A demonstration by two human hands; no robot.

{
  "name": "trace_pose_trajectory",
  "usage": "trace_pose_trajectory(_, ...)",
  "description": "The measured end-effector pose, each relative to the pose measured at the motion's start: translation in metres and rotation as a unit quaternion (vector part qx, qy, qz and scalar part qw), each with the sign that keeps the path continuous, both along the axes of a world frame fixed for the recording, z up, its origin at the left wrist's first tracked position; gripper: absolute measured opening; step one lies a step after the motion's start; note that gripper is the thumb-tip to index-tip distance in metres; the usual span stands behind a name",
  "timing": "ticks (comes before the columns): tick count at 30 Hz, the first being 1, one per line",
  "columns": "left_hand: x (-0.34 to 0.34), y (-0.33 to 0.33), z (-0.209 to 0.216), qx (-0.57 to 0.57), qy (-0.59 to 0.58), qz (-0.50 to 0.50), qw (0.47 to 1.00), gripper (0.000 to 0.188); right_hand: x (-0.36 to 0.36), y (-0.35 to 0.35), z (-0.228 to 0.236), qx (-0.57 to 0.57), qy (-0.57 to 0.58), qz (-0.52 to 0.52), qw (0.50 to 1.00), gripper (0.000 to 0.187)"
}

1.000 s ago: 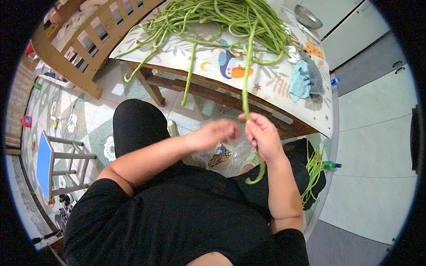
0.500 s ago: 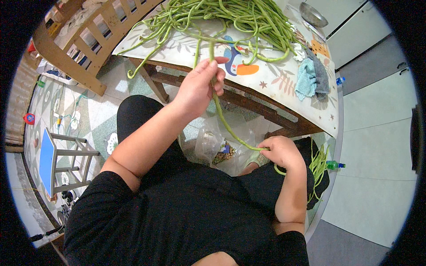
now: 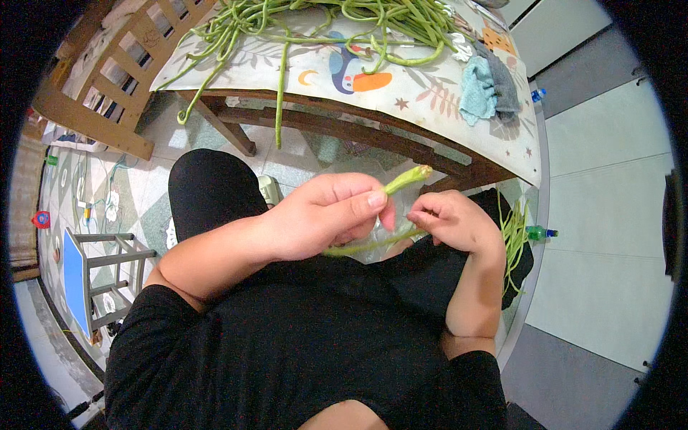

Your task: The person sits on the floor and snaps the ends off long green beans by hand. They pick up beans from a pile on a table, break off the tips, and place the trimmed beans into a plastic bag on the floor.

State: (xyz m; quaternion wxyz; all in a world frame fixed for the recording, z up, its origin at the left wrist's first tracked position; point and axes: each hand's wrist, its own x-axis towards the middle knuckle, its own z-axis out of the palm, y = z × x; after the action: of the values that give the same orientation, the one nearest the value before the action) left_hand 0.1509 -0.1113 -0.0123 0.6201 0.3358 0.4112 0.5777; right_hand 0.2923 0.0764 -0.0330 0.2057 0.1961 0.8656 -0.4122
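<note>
Over my lap, my left hand (image 3: 333,215) is closed on a long green bean (image 3: 410,178), thumb on top. The bean's thick, brownish end pokes out past the fingertips toward the upper right. A thin stretch of bean also passes below the left hand and runs up to my right hand (image 3: 459,223), whose fingers are pinched together around it. How the bean loops behind the left hand is hidden. On the table in front lies a big tangled pile of long beans (image 3: 322,13). A smaller bunch of long beans (image 3: 513,244) hangs beside my right thigh.
The table (image 3: 459,150) has a printed cover; light blue and grey cloths (image 3: 479,93) lie on its right part. One bean (image 3: 280,107) dangles over the front edge. A wooden railing (image 3: 100,100) and a blue-topped stool (image 3: 75,279) stand left. A green bottle (image 3: 536,233) is at right.
My left hand has come down from the table edge to my lap with the bean, close to my right hand. The bean, stretched between the hands before, is now bent. The view has shifted slightly.
</note>
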Motion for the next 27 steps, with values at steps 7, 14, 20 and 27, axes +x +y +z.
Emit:
trace_pose_trajectory(7, -0.007, -0.006, 0.019, 0.007, 0.005, 0.084, 0.996, 0.034, 0.034, -0.001, 0.006, 0.080, 0.153, 0.122, 0.977, 0.019)
trace_pose_trajectory(14, -0.001, 0.008, -0.004, 0.020, 0.023, 0.092, 0.995, 0.031, 0.146, -0.019, 0.094, 0.186, 0.122, 0.020, 0.975, 0.011)
trace_pose_trajectory(20, 0.015, 0.023, -0.044, 0.004, 0.201, -0.034, 0.979, 0.023, 0.123, -0.032, 0.049, 0.175, 0.165, -0.048, 0.969, 0.010)
trace_pose_trajectory(27, 0.021, 0.014, -0.046, -0.029, 0.406, -0.063, 0.911, 0.022, 0.041, -0.066, 0.025, 0.355, 0.232, 0.026, 0.905, 0.019)
